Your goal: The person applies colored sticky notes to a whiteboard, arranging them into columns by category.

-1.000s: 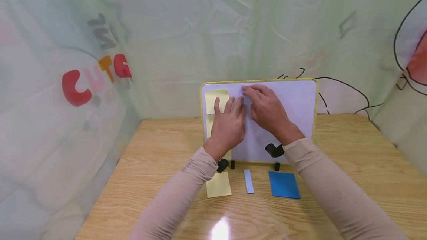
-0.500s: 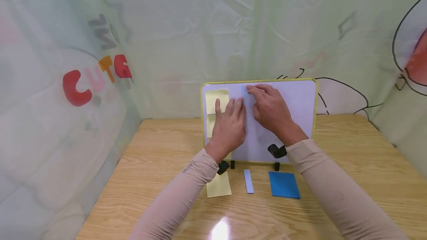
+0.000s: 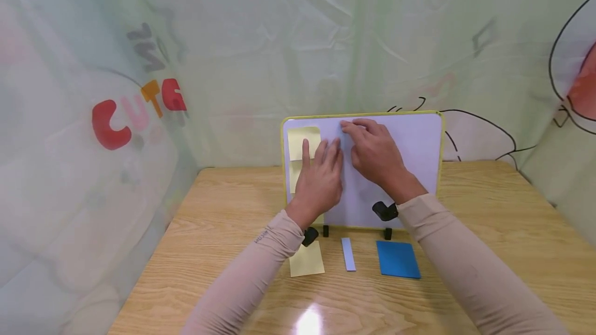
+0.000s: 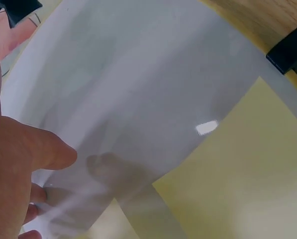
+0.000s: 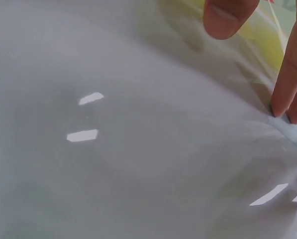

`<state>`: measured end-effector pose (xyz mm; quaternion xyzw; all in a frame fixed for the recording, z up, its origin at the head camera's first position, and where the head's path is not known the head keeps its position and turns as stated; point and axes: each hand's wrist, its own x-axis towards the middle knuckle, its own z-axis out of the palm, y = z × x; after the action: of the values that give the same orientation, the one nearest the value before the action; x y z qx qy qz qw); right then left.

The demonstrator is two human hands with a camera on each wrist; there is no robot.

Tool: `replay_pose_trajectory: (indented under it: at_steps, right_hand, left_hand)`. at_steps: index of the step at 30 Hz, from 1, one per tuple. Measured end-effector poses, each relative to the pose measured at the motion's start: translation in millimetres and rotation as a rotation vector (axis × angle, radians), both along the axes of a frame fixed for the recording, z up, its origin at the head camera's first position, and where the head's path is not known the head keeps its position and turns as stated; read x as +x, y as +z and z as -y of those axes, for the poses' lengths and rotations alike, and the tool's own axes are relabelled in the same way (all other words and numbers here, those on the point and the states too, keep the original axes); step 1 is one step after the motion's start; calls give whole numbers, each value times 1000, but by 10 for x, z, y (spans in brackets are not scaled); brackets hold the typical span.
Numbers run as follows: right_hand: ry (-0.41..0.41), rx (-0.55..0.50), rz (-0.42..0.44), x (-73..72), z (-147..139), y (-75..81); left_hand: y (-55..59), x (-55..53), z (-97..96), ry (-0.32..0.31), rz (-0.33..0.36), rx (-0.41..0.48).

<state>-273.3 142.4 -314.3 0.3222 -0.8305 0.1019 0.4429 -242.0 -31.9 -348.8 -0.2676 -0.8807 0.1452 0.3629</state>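
Note:
My right hand (image 3: 376, 154) touches the upper part of an upright whiteboard (image 3: 414, 143) with its fingertips. Under them lies a small light blue strip (image 5: 290, 130), its extent mostly covered; the thumb is held apart from the fingers. Left of it, my left hand (image 3: 320, 180) rests or hovers at the board with fingers spread and fairly straight, holding nothing. Yellow sticky notes, one at the top left (image 3: 302, 141) and another below it (image 3: 294, 177), are on the board, partly hidden by the left hand. A large yellow note (image 4: 238, 174) fills the left wrist view's lower right.
On the wooden table (image 3: 223, 206) before the board lie a yellow sticky note pad (image 3: 307, 261), a narrow pale strip pad (image 3: 348, 254) and a blue square pad (image 3: 398, 259). Small black feet (image 3: 388, 233) support the board. A printed curtain (image 3: 251, 66) hangs behind.
My right fingertips shifted slightly right along the top of the board, baring more of the light blue strip, then came back a little left. The left hand has hardly moved.

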Motion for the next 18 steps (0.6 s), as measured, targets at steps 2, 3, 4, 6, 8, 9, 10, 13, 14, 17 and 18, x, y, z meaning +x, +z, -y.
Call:
replay_pose_trajectory:
  at_steps: [2,3,4,6,8,9,10,13,14,17,18]
  right_hand:
    - [-25,-2,-6,27,-30,-3]
    - [-35,-4,-8,39,-43,-5]
    - [-42,-6,-11,45,-45,-1]
    - [-42,-11,-14,47,-45,2]
    - [-26,-20,-15,40,-38,2]
    - [-12,-22,-14,35,-31,5]
    - [0,-19,-12,30,-24,5]
    - [27,1,-4,14,0,11]
    - [28,15,1,12,6,13]
    - [12,50,5,7,9,13]
    - [5,57,4,6,5,11]
  left_hand:
    - [4,0,1,-5,8,-1]
    - [6,0,0,-10,12,0]
    - [13,1,8,-10,14,-2]
    - [17,4,18,-15,19,-5]
    - [16,8,20,-12,29,-13]
    - [13,10,20,-7,33,-18]
    - [10,13,19,-4,37,-23]
    - [-3,17,18,3,47,-34]
    - [-8,17,18,2,46,-36]
    - [-19,14,17,-2,43,-42]
    - [-22,12,18,-4,40,-41]
